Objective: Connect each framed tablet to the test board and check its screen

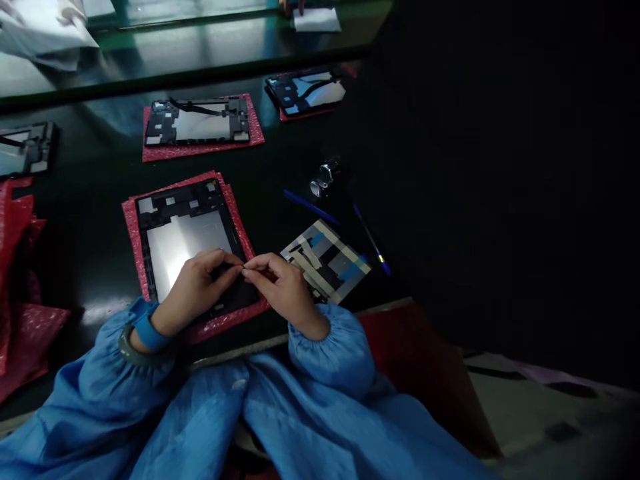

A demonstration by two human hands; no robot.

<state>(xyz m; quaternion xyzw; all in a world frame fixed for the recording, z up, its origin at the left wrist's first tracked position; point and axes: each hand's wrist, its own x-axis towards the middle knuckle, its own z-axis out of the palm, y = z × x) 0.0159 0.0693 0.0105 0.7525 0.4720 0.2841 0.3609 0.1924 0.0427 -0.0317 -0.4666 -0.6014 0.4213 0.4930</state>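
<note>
An open tablet back frame (pixel 185 233) lies on a red bubble-wrap sheet (pixel 131 227) on the dark bench in front of me. My left hand (pixel 197 287) and my right hand (pixel 283 287) meet over its lower right corner. Both pinch thumb and forefinger together at one spot, on something too small to make out. A sheet of grey and blue adhesive strips (pixel 327 260) lies just right of my right hand. Blue sleeves cover both forearms, and a blue band sits on my left wrist.
More tablet frames on red sheets lie behind (pixel 197 121), at back right (pixel 306 92) and far left (pixel 25 148). A small shiny metal part (pixel 324 177) and two blue pens (pixel 371 240) lie to the right. Red wrap is piled at left. Another person's hand shows at the top edge.
</note>
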